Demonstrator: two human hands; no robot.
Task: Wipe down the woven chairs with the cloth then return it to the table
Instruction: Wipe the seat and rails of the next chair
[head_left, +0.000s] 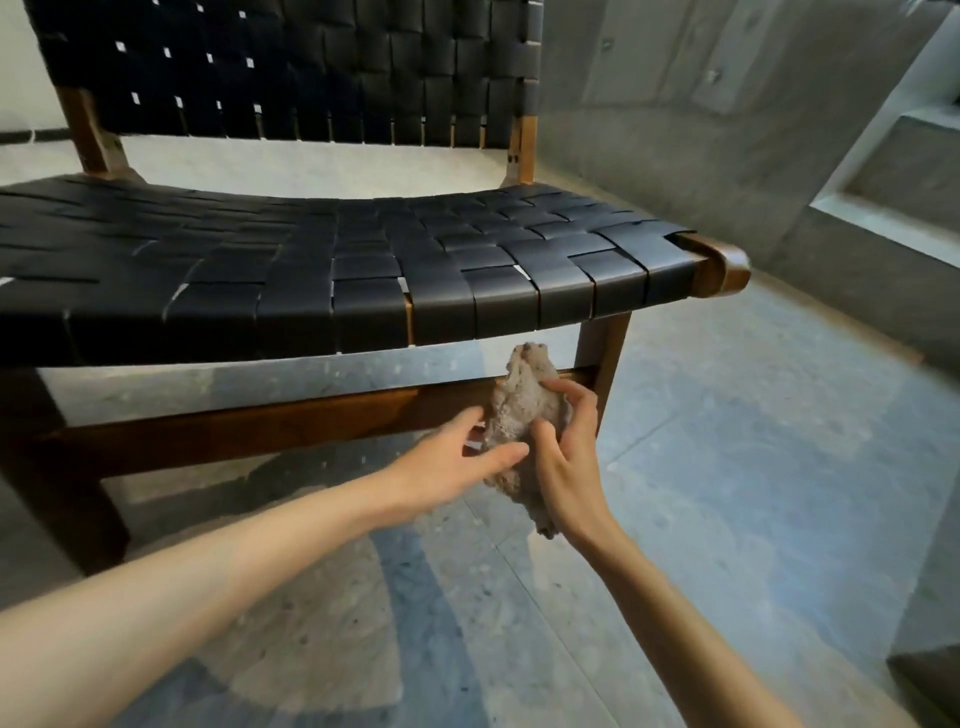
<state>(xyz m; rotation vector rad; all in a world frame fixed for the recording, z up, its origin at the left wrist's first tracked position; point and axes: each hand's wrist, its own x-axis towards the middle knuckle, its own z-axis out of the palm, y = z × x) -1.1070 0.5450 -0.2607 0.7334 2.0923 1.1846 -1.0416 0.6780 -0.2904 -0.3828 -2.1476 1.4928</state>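
Two bare arms reach out low over the floor. The right hand (566, 460) holds a lumpy, fuzzy, tan cloth (519, 410). Its fingers and thumb are curled round the right side of the cloth, so most of the cloth sticks up above the hand and a bit hangs down under it. The left hand (457, 457) is beside it with fingers nearly straight. Its thumb tip lies on the front of the cloth, and its fingers reach to the cloth's left edge. The cloth is bunched up right in front of the low front rail (260, 423) of a woven chair (363, 270), near the chair's front right leg (602, 353). The rail and legs are dark brown wood. Above them the seat is made of wide black shiny straps woven over and under. The chair back (311, 67) has the same black straps. The floor (727, 467) under it all is grey and speckled, with soft shadows on it. Behind the chair stands a grey concrete wall (675, 130).
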